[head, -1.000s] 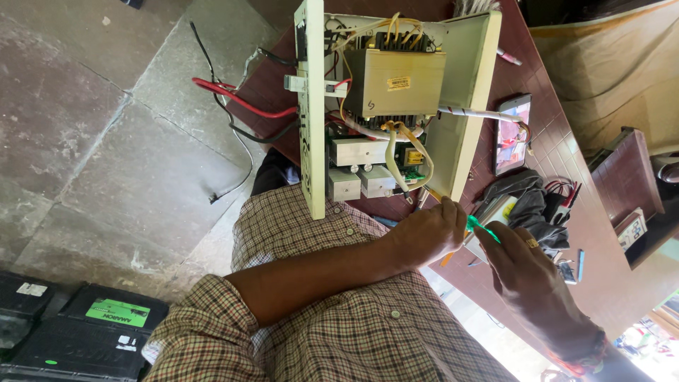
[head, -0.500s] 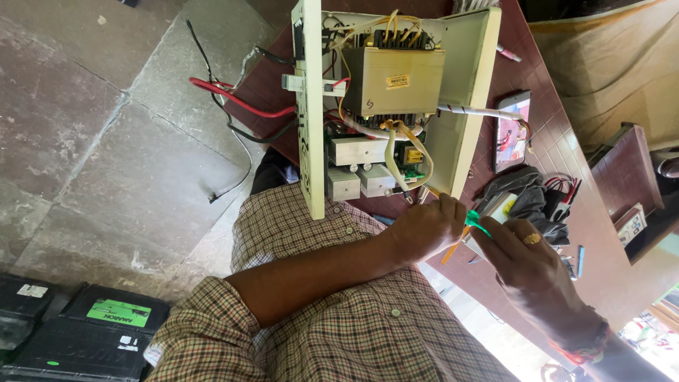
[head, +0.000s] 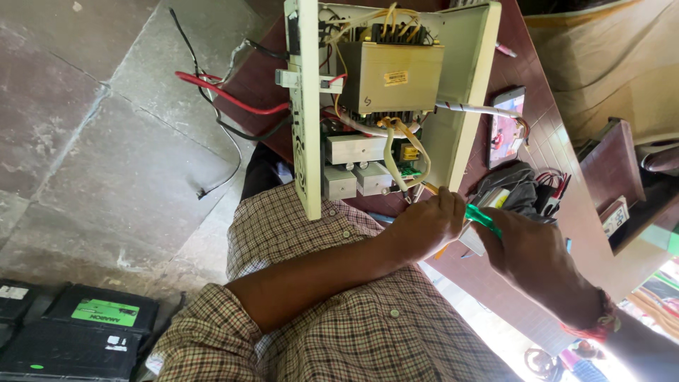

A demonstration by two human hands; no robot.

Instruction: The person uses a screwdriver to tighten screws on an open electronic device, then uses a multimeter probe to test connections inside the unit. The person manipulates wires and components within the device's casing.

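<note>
Both hands meet just below the opened power unit (head: 396, 106) on the wooden surface (head: 544, 141), left hand (head: 424, 226) clenched near its wiring, right hand (head: 530, 251) grasping a green-handled screwdriver (head: 483, 218), whose tip could slip and bridge exposed terminals.
</note>
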